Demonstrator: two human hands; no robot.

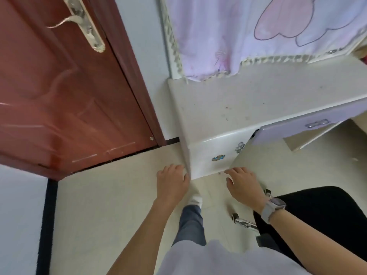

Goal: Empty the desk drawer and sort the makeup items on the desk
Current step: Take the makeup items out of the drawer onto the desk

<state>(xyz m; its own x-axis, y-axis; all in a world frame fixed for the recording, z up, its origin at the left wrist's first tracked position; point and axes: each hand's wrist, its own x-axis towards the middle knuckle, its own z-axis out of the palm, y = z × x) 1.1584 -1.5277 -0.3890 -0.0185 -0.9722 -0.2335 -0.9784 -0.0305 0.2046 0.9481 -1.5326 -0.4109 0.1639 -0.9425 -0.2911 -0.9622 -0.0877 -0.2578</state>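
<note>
A white desk (248,100) stands against the wall, its top bare and a little stained. Under the top on the right is a lilac drawer (294,130) with a metal handle (316,123), pulled out slightly. No makeup items show. The desk's white left cabinet front (214,157) carries two flower-shaped knobs. My left hand (171,180) hovers below the cabinet's left corner, fingers apart, holding nothing. My right hand (243,184), with a watch on the wrist, is open by the cabinet's lower edge; whether it touches is unclear.
A red-brown door (65,92) with a metal lever handle is at the left. A black chair seat (317,215) with a chrome base sits at the lower right. A pink and white cloth (248,32) hangs over the mirror behind the desk. The floor is pale tile.
</note>
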